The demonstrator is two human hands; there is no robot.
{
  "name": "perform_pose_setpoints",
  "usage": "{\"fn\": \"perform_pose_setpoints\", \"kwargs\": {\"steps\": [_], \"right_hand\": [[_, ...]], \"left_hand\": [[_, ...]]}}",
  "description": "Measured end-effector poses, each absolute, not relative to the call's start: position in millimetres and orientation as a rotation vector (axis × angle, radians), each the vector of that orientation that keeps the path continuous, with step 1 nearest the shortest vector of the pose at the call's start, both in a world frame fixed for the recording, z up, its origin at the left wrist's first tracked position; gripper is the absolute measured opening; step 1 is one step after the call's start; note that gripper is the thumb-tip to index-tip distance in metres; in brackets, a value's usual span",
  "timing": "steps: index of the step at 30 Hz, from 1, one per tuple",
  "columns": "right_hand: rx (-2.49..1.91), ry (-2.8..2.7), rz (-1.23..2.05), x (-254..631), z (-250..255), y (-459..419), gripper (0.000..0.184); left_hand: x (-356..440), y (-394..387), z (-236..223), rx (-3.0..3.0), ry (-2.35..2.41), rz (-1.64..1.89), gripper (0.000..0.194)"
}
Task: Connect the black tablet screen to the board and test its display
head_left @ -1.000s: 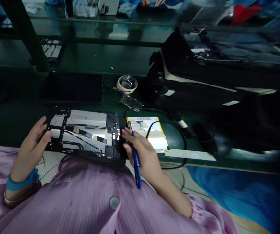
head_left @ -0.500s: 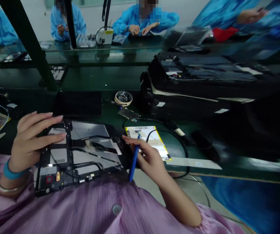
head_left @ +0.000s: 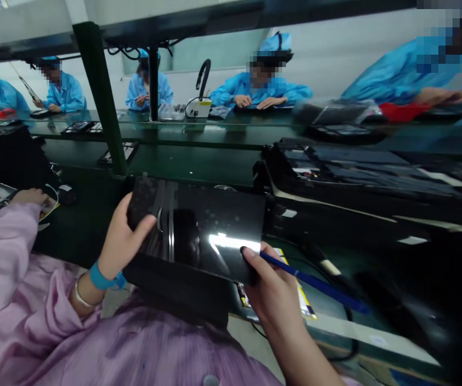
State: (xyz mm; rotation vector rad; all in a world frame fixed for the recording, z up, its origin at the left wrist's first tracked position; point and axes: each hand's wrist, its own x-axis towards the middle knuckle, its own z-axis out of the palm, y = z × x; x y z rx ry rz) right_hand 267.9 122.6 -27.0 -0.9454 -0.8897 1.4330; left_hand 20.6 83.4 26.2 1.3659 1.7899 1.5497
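- Far left, a neighbour's hand (head_left: 30,198) lies on the bench (head_left: 78,236), well apart from the work.
- The left hand (head_left: 122,244) is clamped on the panel's left end, thumb across the front, fingers out of sight behind. A light pinch at the rim would likely serve best, since a thumb farther in could smear the gloss.
- The panel (head_left: 202,228) is held up between the hands, tilted, over the bench's near edge. Its face is black and shiny, with a bright glare at right, pale flecks, and upright glossy bands near the left end (film, perhaps; I cannot tell).
- Below and nearer, a black slab (head_left: 178,295) shows; whether it joins the panel is unclear.
- The right hand (head_left: 275,273) is clamped on the panel's right end, thumb in front, and also carries a blue pen (head_left: 315,281). Its end sits close by the rim, so angling it outward seems wise.
- Behind that hand lies a yellow-edged sheet (head_left: 306,306), partly hidden.
- Far right, a black stack (head_left: 359,198).
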Motion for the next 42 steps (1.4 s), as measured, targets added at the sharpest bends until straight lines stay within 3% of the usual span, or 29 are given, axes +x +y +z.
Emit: {"fn": "perform_pose_setpoints", "kwargs": {"steps": [3,5,13,19,25,35,38,42], "right_hand": [[-1.012,-0.761,1.445,263,-27,113,0.043],[-1.044,-0.75,1.424,263,-27,108,0.044],[-1.047,-0.706,1.46,278,-36,107,0.044],[-1.072,-0.718,1.51,280,-38,106,0.046],[-1.091,-0.86,1.471,282,-39,101,0.042],[-1.204,-0.985,1.321,276,-48,99,0.045],[-1.185,-0.938,1.351,274,-47,98,0.046],[-1.138,-0.828,1.447,274,-38,98,0.047]], "left_hand": [[37,82,16,1.665,2.161,1.29,0.136],[40,83,10,1.72,2.209,1.184,0.142],[5,91,10,1.608,2.03,1.463,0.099],[-23,113,32,1.668,1.831,1.343,0.047],[-31,129,46,1.9,1.852,1.329,0.014],[11,99,78,2.145,1.97,1.332,0.018],[15,100,69,2.338,2.096,1.349,0.044],[29,85,37,2.942,1.5,0.742,0.053]]}}
